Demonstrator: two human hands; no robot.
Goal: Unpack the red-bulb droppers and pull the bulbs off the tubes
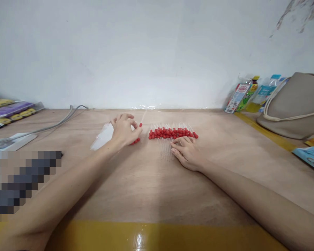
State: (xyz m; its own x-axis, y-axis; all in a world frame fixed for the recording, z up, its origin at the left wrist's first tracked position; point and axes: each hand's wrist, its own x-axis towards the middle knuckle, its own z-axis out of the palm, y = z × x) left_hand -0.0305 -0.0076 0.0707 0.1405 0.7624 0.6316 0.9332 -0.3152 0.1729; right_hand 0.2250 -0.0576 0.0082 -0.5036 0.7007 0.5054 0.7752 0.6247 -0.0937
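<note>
Left fingers (pixel 133 123) pinched; right fingers (pixel 180 145) bent, palm down.

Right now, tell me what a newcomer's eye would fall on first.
The row of red bulbs stands out first, in the middle of the table. Next comes the left hand, left of it, holding a red-ended tube, then the right hand, by the thin clear tubes nearer the viewer.

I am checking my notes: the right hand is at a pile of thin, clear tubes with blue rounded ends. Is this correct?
Only the colour is wrong: the head view shows red rounded ends, not blue. The right hand is indeed at the pile of thin, clear tubes.
</note>
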